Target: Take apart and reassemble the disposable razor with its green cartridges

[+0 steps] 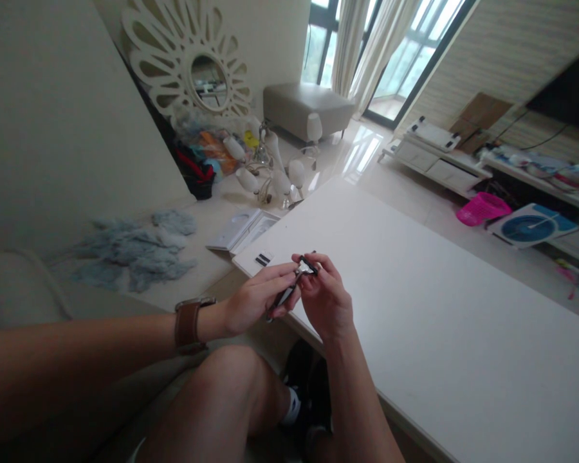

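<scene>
My left hand (251,297) is closed around the dark handle of a razor (284,296), over the near edge of the white table (390,276). Silver metal shows at the razor's upper end, with a black head (309,263) across it. The fingers of my right hand (329,302) pinch this black head from the right. Part of the razor is hidden behind my fingers. A small white piece with dark strips (263,259) lies on the table corner, just beyond my left hand. A brown watch strap (189,325) circles my left wrist.
An open white box (245,230) lies beyond the table's far left corner. Behind it stand a chandelier (270,177) on the floor and a grey ottoman (309,106). A bluish cloth heap (135,251) is at left; a pink basket (482,209) is at right.
</scene>
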The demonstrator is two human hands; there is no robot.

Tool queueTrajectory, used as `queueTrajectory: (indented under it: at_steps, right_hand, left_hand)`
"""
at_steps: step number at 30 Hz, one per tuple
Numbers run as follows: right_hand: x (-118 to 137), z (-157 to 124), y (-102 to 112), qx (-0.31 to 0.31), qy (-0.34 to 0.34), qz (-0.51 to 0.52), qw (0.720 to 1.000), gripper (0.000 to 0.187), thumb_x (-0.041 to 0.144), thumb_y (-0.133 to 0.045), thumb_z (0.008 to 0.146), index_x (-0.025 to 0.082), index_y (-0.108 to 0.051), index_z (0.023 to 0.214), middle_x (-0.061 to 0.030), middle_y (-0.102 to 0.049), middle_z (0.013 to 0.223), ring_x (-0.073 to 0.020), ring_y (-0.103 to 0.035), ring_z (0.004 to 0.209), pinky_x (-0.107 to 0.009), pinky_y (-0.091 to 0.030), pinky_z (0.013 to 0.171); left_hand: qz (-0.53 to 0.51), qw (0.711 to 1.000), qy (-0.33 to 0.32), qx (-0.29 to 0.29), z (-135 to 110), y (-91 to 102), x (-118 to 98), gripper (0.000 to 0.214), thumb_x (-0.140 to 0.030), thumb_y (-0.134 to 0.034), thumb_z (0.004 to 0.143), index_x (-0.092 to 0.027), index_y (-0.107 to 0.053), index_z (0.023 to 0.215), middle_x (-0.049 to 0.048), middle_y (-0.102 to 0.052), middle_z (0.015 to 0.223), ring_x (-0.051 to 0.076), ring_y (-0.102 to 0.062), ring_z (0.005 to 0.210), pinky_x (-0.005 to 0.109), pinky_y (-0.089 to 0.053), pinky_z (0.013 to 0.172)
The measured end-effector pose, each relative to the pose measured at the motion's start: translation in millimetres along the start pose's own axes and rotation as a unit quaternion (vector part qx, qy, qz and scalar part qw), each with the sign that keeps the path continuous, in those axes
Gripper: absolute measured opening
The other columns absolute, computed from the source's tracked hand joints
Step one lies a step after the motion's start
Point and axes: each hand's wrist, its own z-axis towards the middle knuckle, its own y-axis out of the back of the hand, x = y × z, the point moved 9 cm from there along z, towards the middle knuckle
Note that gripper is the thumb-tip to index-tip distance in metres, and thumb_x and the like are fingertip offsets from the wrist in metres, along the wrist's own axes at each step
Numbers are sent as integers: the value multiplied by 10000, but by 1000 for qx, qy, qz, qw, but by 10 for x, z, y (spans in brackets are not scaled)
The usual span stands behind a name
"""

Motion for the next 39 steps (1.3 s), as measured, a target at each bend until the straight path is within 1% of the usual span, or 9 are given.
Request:
queueTrajectory:
  at_steps: [3,7,13,21,24,27,31,35,39]
  right_hand:
    - [-3,17,32,-16,11,0,1000,218,272,-788,698,214,-733,900,-40,-751,922,-158,-657,867,-283,-507,806]
    - [-6,43,135,-48,24,11,999,147,258,-735,734,216,-726,875,-23,-728,900,-139,-628,793,-263,-482,700]
    - [-1,50,270,-96,20,17,995,118,259,-756,711,212,-731,816,5,-704,859,-101,-602,746,-230,-467,719]
    - [-60,58,183,-51,40,-90,994,238,180,-824,647,249,-759,866,15,-709,879,-135,-619,799,-288,-483,784]
    - [-93,54,110,-14,39,-138,990,273,169,-830,671,263,-762,918,14,-719,863,-139,-634,743,-287,-497,707]
    - [-92,49,40,10,42,-163,986,215,174,-812,711,262,-760,900,24,-711,816,-119,-620,611,-277,-492,602]
    - [-61,47,26,7,55,-186,981,182,149,-803,710,248,-760,857,24,-712,799,-114,-620,583,-264,-484,551]
    - [-54,38,43,-2,59,-190,980,123,149,-795,724,227,-740,802,22,-706,789,-108,-613,547,-255,-461,506]
    - [-41,34,37,-6,68,-190,979,101,170,-803,731,216,-722,769,31,-677,720,-106,-599,527,-254,-453,500]
  left_hand:
    - [-28,1000,12,-2,13,0,27,262,-405,-531,920,-163,-511,821,-32,-470,578,71,-358,424,199,-257,412]
    - [-63,997,34,-2,27,-4,66,279,-403,-477,943,-158,-539,826,-47,-410,535,67,-305,402,182,-239,400]
    - [-163,980,118,-5,3,6,179,381,-392,-367,983,-158,-563,757,-69,-254,485,77,-184,417,161,-225,383]
    - [-237,954,186,8,-43,-29,275,457,-373,-322,993,-154,-536,653,-77,-181,457,70,-118,398,150,-194,355]
    - [-238,949,208,6,-54,-18,327,480,-382,-323,986,-146,-534,625,-80,-186,437,62,-110,383,143,-188,342]
    - [-237,947,217,9,-54,-15,346,467,-387,-337,975,-149,-521,618,-77,-214,434,56,-107,372,135,-178,327]
    - [-220,947,233,13,-66,-12,382,468,-447,-350,965,-151,-515,643,-70,-265,468,50,-114,379,123,-167,310]
    - [-206,947,245,18,-83,0,420,467,-526,-387,943,-155,-511,688,-78,-262,494,47,-98,394,117,-158,306]
    - [-199,945,258,-8,-90,34,450,512,-548,-348,950,-149,-514,675,-81,-244,484,44,-89,392,119,-148,308]
